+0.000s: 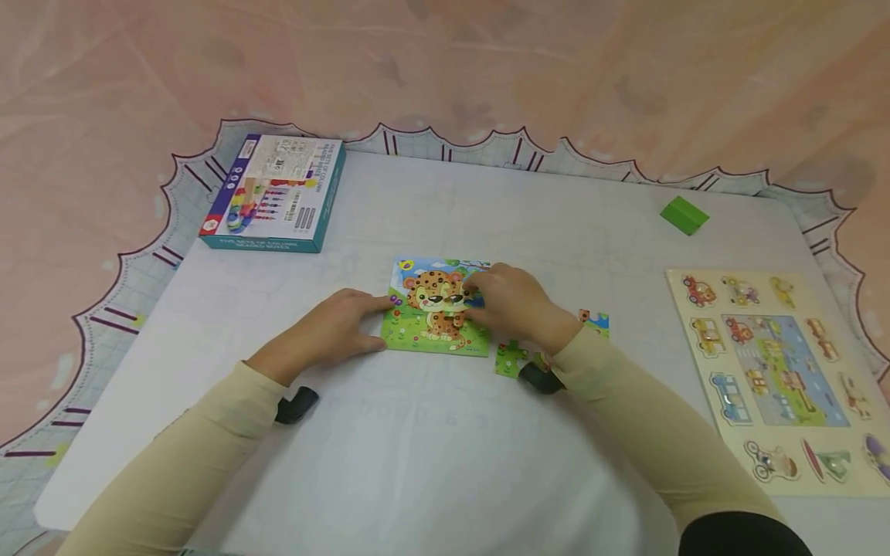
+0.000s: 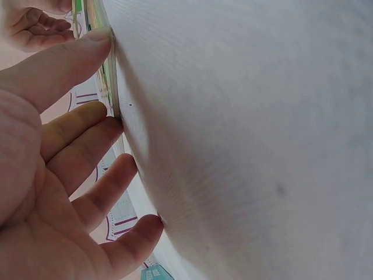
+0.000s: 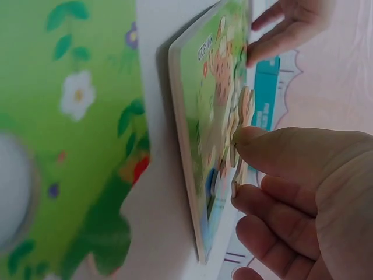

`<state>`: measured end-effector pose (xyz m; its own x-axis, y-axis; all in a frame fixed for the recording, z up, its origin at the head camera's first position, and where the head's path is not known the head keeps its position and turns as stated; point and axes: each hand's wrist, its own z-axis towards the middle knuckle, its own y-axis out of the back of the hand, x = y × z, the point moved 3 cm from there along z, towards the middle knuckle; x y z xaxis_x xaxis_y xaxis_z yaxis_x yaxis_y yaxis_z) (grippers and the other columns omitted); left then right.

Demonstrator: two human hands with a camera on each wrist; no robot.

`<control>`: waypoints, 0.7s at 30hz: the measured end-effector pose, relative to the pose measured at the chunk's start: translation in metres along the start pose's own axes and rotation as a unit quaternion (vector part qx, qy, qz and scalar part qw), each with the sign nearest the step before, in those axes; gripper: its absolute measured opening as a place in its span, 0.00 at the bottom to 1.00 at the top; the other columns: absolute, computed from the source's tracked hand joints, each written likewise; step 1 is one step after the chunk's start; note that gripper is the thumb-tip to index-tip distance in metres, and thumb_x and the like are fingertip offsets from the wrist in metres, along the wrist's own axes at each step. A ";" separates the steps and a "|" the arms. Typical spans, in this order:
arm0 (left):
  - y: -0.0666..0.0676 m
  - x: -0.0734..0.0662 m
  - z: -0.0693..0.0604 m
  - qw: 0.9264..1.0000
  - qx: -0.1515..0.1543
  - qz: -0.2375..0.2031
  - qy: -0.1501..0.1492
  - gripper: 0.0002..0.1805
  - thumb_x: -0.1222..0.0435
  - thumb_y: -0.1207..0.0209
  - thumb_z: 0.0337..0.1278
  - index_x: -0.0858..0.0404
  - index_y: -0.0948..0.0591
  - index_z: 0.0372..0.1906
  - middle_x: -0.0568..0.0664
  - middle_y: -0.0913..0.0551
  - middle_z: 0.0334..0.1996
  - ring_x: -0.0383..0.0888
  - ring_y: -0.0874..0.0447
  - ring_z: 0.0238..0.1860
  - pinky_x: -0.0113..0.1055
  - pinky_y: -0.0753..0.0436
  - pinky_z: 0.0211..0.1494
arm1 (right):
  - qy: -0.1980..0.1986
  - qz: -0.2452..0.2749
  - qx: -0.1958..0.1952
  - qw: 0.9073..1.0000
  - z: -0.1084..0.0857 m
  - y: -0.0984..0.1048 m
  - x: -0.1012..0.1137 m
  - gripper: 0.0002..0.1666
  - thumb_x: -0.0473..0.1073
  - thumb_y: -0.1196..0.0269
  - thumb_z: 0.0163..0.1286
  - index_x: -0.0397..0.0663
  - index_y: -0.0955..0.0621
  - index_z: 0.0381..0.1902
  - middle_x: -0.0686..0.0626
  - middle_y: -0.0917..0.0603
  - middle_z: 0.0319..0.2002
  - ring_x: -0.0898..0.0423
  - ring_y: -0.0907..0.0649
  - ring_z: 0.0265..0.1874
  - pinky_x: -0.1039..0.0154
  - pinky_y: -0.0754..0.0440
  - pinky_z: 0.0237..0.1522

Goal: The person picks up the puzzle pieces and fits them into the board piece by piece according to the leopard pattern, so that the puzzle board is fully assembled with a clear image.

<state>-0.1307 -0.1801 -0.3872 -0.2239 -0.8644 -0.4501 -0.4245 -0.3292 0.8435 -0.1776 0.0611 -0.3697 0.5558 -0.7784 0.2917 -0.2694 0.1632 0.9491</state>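
In the head view, a puzzle board [image 1: 410, 328] printed with a spotted cub lay flat in the middle of the table [image 1: 417, 448], between the two hands and within easy reach of both; the left hand [image 1: 334, 328] touched its left edge with thumb and forefinger set apart, probably to keep it from sliding; the right hand [image 1: 518, 301] bent over its right side. Some loose pieces [image 1: 511, 357] lay just right of the board, partly under the right wrist, seemingly put there to be handy for that hand; a box [image 1: 278, 189] lay far left, a green block [image 1: 684, 215] far right, and a second board [image 1: 698, 371] with vehicle shapes at the right, all well apart from the work, perhaps to leave elbow room.

In the left wrist view, the left hand's fingers were released and spread, grasping nothing; the thumb rested against the board's edge and the lower fingertips met the tabletop, which likely braced the hand.

In the right wrist view, the right thumb and forefinger pinched a puzzle piece [image 3: 247, 102] by its edges, tilted above the board, a hold that seemed meant to leave its underside free; the other fingers curled loosely, clear of the board.
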 end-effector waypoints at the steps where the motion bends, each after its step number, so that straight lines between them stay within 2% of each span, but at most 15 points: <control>1: 0.000 0.000 0.000 1.000 0.000 0.000 -0.001 0.35 0.62 0.29 0.57 0.62 0.26 0.70 0.60 0.24 0.64 0.59 0.34 0.68 0.55 0.33 0.70 | 0.002 -0.001 0.002 1.000 0.001 0.000 0.001 0.24 0.50 0.31 0.67 0.41 0.16 0.55 0.46 0.14 0.50 0.47 0.18 0.49 0.51 0.20 0.51; 9: 0.000 0.001 0.001 1.000 -0.002 0.000 -0.004 0.35 0.61 0.29 0.57 0.62 0.26 0.70 0.60 0.24 0.64 0.59 0.34 0.68 0.55 0.34 0.71 | 0.003 -0.014 0.016 1.000 0.010 -0.004 0.010 0.24 0.50 0.33 0.68 0.43 0.17 0.57 0.47 0.14 0.50 0.47 0.19 0.49 0.51 0.20 0.52; 21: -0.001 0.001 0.001 1.000 -0.003 -0.003 -0.006 0.36 0.62 0.29 0.56 0.61 0.26 0.70 0.60 0.24 0.64 0.59 0.34 0.68 0.55 0.34 0.70 | -0.002 -0.020 0.010 1.000 0.014 -0.009 0.019 0.23 0.51 0.32 0.68 0.43 0.17 0.55 0.46 0.13 0.47 0.48 0.18 0.47 0.52 0.20 0.50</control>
<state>-0.1318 -0.1805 -0.3888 -0.2331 -0.8578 -0.4581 -0.4207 -0.3358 0.8428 -0.1760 0.0367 -0.3741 0.5625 -0.7871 0.2531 -0.2627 0.1201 0.9574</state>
